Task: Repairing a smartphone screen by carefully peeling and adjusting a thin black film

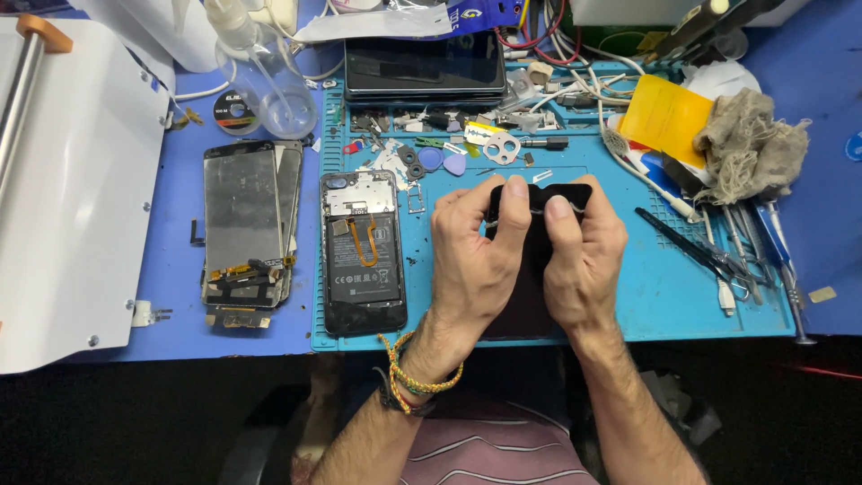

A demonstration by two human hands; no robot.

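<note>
Black phone panel (539,260) lies upright on the blue mat (646,296), pinched at its top edge by left hand (476,260) and right hand (584,260), thumbs pressing; opened phone (362,256) lies just left.

Black panel (539,260) mostly behind hands

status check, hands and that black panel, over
Left hand and right hand both clamped on the black panel, thumbs at its top edge. Panel held above the blue mat. Opened phone lies just left, apart.
</note>
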